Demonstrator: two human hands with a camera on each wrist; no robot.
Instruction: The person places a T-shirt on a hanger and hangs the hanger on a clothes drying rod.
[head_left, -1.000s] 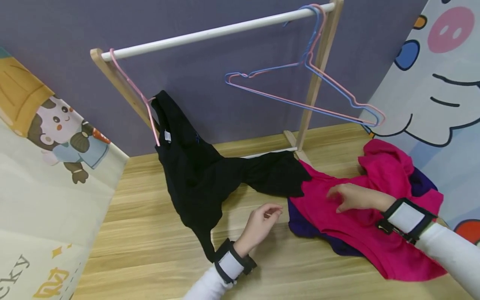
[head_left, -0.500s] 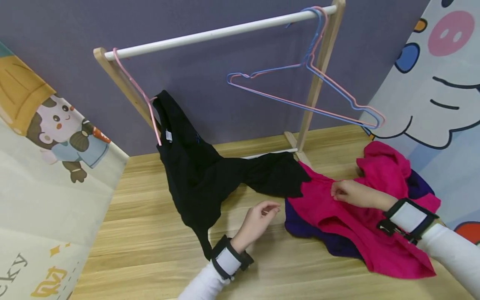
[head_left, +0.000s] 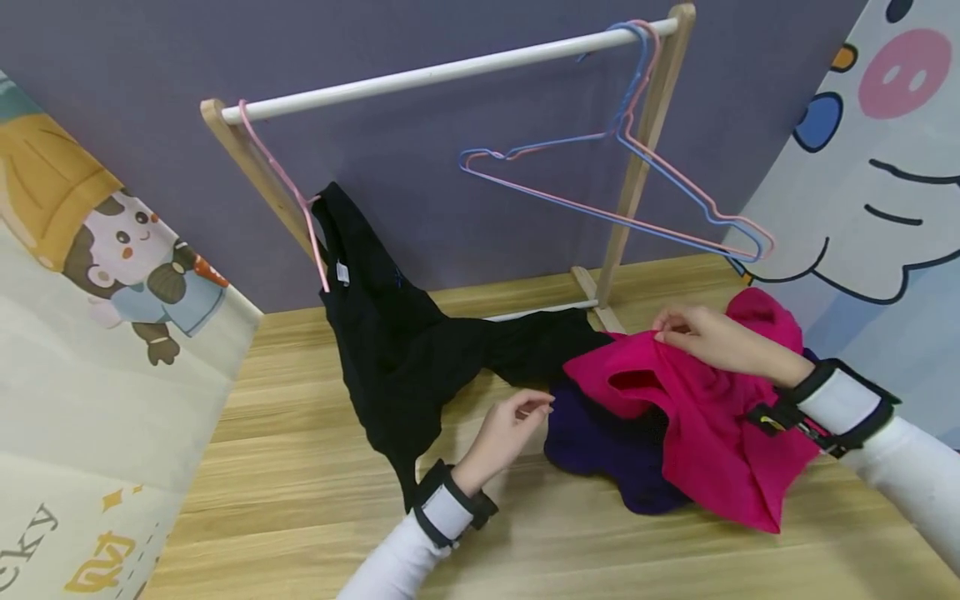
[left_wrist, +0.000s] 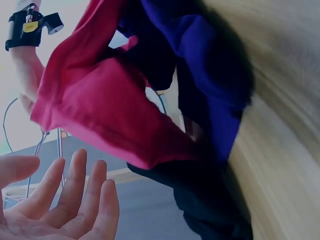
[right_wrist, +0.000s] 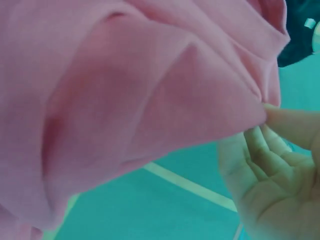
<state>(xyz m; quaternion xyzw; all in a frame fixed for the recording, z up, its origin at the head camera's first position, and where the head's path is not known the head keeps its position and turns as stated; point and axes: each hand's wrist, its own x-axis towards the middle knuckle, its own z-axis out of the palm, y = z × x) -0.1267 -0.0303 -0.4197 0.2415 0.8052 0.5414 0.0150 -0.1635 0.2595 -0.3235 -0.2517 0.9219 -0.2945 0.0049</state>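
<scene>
My right hand (head_left: 712, 340) pinches the edge of a bright pink garment (head_left: 720, 417) between thumb and fingertips and holds that part raised. In the right wrist view, the pink cloth (right_wrist: 165, 100) drapes away from the pinch. My left hand (head_left: 501, 437) hovers over the floor, left of a dark purple garment (head_left: 607, 454), and holds nothing. The left wrist view shows this hand's fingers (left_wrist: 75, 177) loosely bent below the pink cloth. The purple garment lies partly under the pink one. A black garment (head_left: 397, 358) hangs from a pink hanger (head_left: 279, 171), its lower part trailing toward the pink garment.
A low rack with a white rail (head_left: 450, 77) and wooden posts (head_left: 648, 150) stands against the grey wall. A blue hanger (head_left: 547, 197) and a pink hanger (head_left: 693, 190) hang together at its right end. Cartoon panels (head_left: 127, 267) flank both sides of the wooden floor (head_left: 285, 467).
My right hand has closed on the pink garment's edge and lifted it up, folding it back and uncovering more of the purple garment. The left hand has barely moved.
</scene>
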